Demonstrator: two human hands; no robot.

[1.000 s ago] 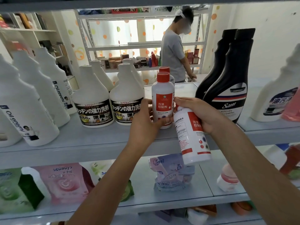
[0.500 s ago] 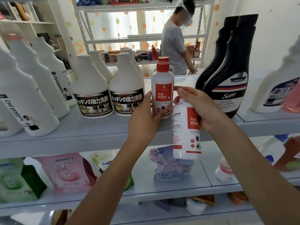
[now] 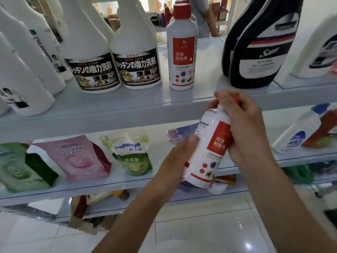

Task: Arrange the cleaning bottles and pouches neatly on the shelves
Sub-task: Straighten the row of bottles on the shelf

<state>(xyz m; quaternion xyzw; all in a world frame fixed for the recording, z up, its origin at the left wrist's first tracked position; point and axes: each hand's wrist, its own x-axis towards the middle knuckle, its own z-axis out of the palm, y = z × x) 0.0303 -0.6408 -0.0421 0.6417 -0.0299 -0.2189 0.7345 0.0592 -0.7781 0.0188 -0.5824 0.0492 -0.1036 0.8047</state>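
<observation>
Change: left hand [image 3: 175,157] has left the twin bottle [image 3: 182,52] standing on the upper shelf [image 3: 109,105] and dropped to the red-label bottle [image 3: 209,148], now held tilted below that shelf's edge and not yet shelved; right hand [image 3: 246,128] curls round its cap end, left hand clasps its lower body, probably re-orienting the label.

Three red-capped white plastic bottles [image 3: 209,148], one in the fingers [image 3: 251,114]; two black plastic bottles [image 3: 260,52]; four soft pouches [image 3: 76,157].
</observation>
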